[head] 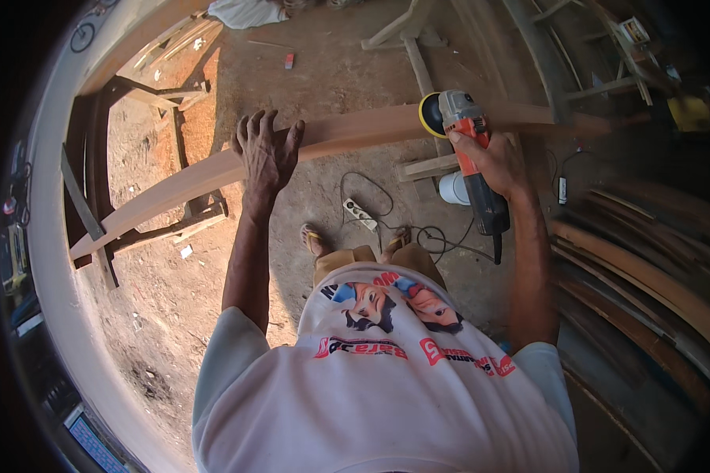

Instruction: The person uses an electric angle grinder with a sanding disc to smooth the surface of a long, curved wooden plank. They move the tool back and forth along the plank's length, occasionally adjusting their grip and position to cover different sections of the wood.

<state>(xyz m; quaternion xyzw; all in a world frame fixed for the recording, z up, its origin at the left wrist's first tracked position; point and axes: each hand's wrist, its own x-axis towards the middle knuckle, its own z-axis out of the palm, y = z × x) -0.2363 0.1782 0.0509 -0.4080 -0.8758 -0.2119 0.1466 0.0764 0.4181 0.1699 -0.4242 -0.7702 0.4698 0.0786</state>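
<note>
A long wooden board point(361, 131) lies across trestles in front of me, bent-looking in the wide view. My left hand point(266, 151) rests on the board left of centre, fingers spread, gripping nothing. My right hand point(497, 162) is closed around the body of a red, grey and black angle grinder point(464, 127). Its yellow-edged round pad point(431, 115) stands on edge at the board; whether it touches the wood I cannot tell. The grinder's cord runs down from its black rear end.
A white power strip point(360, 214) and looped cable lie on the dirt floor near my feet. A white bucket point(454, 189) stands by a trestle point(429, 167). Stacked planks point(639, 266) fill the right side. Wooden trestle legs point(180, 139) stand at the left.
</note>
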